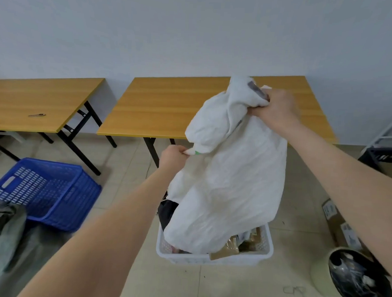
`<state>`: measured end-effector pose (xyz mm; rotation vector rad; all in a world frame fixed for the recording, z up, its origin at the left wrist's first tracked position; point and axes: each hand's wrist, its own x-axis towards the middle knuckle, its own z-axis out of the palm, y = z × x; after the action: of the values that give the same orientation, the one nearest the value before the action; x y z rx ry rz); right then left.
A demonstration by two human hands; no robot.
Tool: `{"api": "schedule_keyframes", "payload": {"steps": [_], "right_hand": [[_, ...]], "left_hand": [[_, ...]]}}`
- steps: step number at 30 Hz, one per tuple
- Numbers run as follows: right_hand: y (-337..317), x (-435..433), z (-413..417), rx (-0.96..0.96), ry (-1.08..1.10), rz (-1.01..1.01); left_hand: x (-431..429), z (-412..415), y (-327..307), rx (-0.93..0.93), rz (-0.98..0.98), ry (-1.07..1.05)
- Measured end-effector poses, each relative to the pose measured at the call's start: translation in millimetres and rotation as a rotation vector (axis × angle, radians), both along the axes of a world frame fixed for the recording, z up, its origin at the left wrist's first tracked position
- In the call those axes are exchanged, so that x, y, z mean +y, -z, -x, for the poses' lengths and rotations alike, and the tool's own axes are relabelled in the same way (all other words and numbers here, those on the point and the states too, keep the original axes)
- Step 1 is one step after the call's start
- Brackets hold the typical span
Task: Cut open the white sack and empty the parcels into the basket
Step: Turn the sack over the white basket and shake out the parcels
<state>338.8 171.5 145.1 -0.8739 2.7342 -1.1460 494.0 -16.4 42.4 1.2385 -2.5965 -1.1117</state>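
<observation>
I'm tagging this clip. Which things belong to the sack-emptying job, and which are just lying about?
Job: white sack, gripped by left hand and right hand; white basket beneath it; parcels in the basket.
Lying about: blue basket, left table, right table, grey-green cloth, lined bin, cardboard boxes.

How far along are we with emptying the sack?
Done: the white sack hangs mouth-down in the white basket, brown parcels already in it. In hand: left hand and right hand hold the sack's upper end raised. Left: any parcels inside are hidden; the sack is not yet clear.
</observation>
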Motion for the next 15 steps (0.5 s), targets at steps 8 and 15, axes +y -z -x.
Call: {"api": "schedule_keyframes", "payload": {"steps": [8, 15], "right_hand": [[30.6, -15.4, -17.8, 0.218, -0.051, -0.399], [46.5, -27.9, -39.4, 0.143, -0.203, -0.559]], "left_hand": [[17.3, 9.5, -27.1, 0.238, -0.543, -0.065], [21.1, 19.9, -18.6, 0.331, -0.789, -0.113]]}}
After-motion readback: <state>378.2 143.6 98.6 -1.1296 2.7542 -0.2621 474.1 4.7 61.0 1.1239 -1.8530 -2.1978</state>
